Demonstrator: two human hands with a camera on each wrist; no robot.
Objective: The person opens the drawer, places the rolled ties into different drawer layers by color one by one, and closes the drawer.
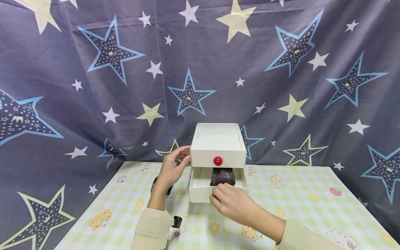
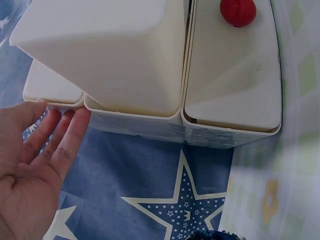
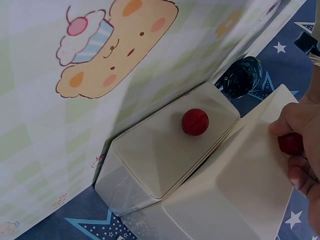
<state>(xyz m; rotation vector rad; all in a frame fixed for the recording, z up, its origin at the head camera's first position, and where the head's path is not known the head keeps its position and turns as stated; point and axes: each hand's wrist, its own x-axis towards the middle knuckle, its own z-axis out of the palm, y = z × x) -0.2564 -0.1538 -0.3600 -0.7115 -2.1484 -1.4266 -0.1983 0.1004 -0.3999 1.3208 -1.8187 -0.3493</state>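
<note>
Right hand (image 1: 232,203) pinches lower drawer (image 1: 200,192) knob, hidden; left hand (image 1: 172,170) spread, steadying box (image 1: 217,140)

Your left hand (image 1: 170,170) and right hand (image 1: 232,205) are both bare, with no rings, watch or gloves showing in any view, and the nails look short and unpainted. You wear a long-sleeved top in a pale cream colour, its left sleeve (image 1: 151,229) and right sleeve (image 1: 300,239) ending in soft, plain cuffs at the wrists. The cloth looks smooth and carries no print, buttons or markings where the head view shows it.
</note>
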